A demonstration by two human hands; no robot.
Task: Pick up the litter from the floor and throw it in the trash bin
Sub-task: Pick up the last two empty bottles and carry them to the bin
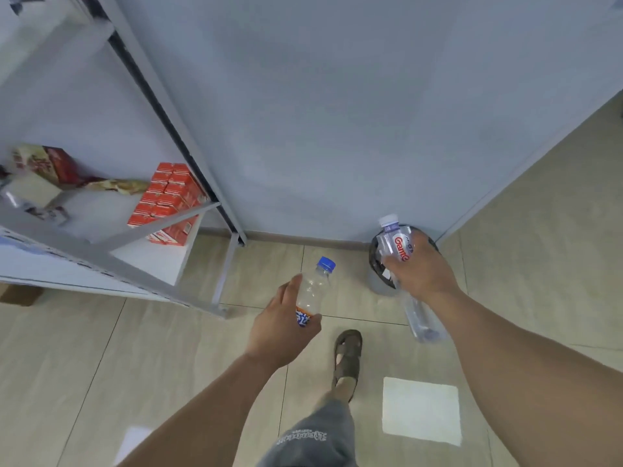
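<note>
My left hand (pixel 281 326) grips a small clear bottle with a blue cap (pixel 315 288), held upright above the tiled floor. My right hand (pixel 419 269) holds a clear water bottle with a red label and white cap (pixel 394 241), and a second clear bottle (pixel 421 320) hangs below the same hand. The right hand sits directly over a round grey trash bin with a black liner (pixel 376 264) that stands against the wall; much of the bin is hidden behind the hand.
A grey metal shelf rack (pixel 161 230) with red cartons (pixel 168 197) stands at the left. My sandalled foot (pixel 347 353) is on the beige tiles. A white paper sheet (pixel 421 409) lies on the floor at lower right. The blue-grey wall is straight ahead.
</note>
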